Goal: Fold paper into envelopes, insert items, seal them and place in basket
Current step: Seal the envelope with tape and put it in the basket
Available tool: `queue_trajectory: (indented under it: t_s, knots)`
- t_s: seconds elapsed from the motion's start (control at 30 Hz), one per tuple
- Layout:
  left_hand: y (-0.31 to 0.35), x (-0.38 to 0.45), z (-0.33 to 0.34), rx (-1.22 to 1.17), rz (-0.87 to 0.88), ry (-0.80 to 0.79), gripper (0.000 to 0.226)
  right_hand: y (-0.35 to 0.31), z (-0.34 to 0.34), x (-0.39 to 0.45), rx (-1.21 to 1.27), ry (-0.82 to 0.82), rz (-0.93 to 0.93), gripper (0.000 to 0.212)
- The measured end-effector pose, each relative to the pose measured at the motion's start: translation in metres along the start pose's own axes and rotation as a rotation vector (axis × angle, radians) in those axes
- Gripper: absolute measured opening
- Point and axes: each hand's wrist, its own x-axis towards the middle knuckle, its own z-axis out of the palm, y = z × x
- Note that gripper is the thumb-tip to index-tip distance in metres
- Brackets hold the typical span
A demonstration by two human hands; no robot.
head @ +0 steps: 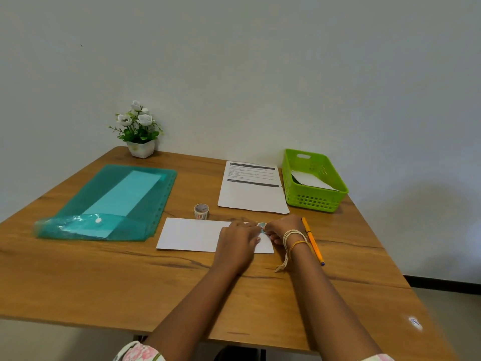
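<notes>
A white folded paper envelope (pixel 192 234) lies flat on the wooden table (pixel 104 277) in front of me. My left hand (pixel 238 242) rests on its right part, fingers curled down at its upper edge. My right hand (pixel 282 229) is at the envelope's right end. Between the two hands a small patterned piece of tape (pixel 261 226) shows, pinched by the fingertips of both. A roll of patterned tape (pixel 201 211) stands just behind the envelope. The green basket (pixel 313 201) at the back right holds a white folded envelope (pixel 311 180).
A printed sheet (pixel 251 196) lies behind the envelope, left of the basket. An orange pen (pixel 312 241) lies right of my right wrist. A teal plastic folder (pixel 109 204) covers the left side. A potted white flower (pixel 139 131) stands at the back by the wall.
</notes>
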Motion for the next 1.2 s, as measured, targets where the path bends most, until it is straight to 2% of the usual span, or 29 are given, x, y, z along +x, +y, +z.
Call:
queue_trajectory:
  t_s: [0.13,0.3,0.37,0.47,0.57,0.7,0.93,1.07,1.2]
  knots:
    - [-0.001,-0.002,0.002,0.035,-0.001,-0.007,0.033,0.000,0.004,0.001,-0.048,0.037,-0.029,0.012]
    - [0.000,-0.003,0.002,0.040,-0.009,-0.002,0.033,0.009,0.010,0.017,-0.166,0.072,-0.078,0.028]
    - [-0.001,-0.002,0.003,0.036,-0.018,-0.019,0.033,0.015,0.010,0.018,-0.195,0.112,-0.102,0.026]
    - [-0.002,-0.001,0.004,0.024,-0.024,-0.028,0.033,0.023,0.008,-0.007,-0.161,0.225,-0.274,0.022]
    - [-0.003,-0.001,0.004,0.024,-0.013,-0.012,0.032,0.039,0.012,-0.023,-0.199,0.306,-0.480,0.004]
    - [-0.001,-0.002,0.003,0.026,0.009,0.004,0.030,0.048,0.017,-0.024,-0.386,0.252,-0.649,0.024]
    - [0.001,-0.002,0.000,0.169,0.055,-0.059,0.041,0.050,0.024,-0.023,-0.618,0.281,-0.648,0.038]
    - [0.002,-0.002,-0.001,0.200,0.038,-0.085,0.044,0.052,0.025,-0.020,-0.586,0.300,-0.643,0.042]
    - [0.001,-0.002,0.000,0.220,0.046,-0.104,0.042,0.056,0.025,-0.021,-0.533,0.325,-0.694,0.034]
